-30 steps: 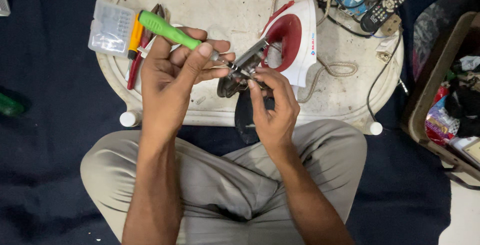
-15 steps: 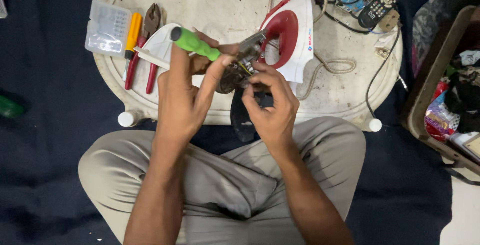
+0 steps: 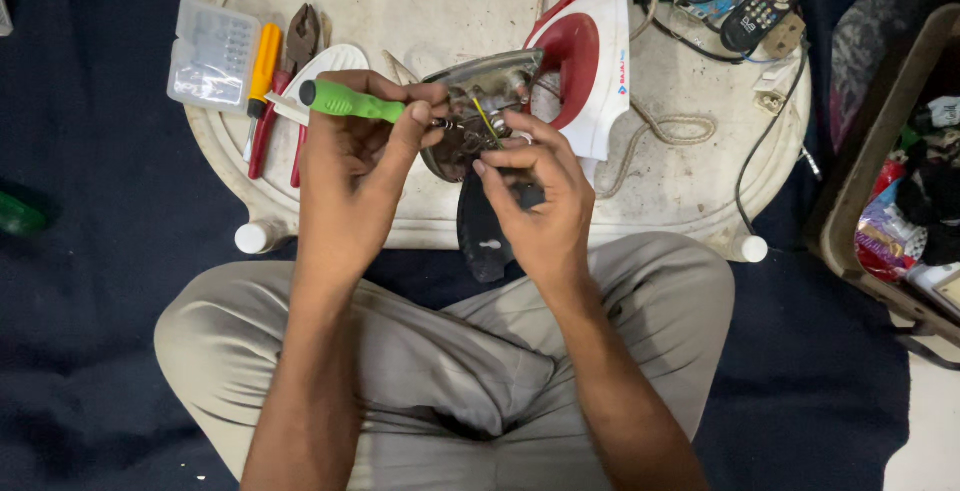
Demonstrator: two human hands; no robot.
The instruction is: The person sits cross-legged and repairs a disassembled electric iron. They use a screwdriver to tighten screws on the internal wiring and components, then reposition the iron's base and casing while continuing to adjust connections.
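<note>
Green-handled screwdriver (image 3: 352,102) gripped in left hand (image 3: 352,166), iron soleplate (image 3: 470,111) clasped by right hand (image 3: 540,191).

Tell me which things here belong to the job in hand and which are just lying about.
In use: left hand, green-handled screwdriver, right hand, iron's metal soleplate.

Lying about: pliers, clear plastic case, remote control, iron's white-and-red shell.

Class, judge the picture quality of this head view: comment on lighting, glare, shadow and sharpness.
Head view: even, soft light on the white table; faint sheen on the metal soleplate; dark floor lacks detail; left hand, green screwdriver and right hand sharp, no motion blur.
</note>
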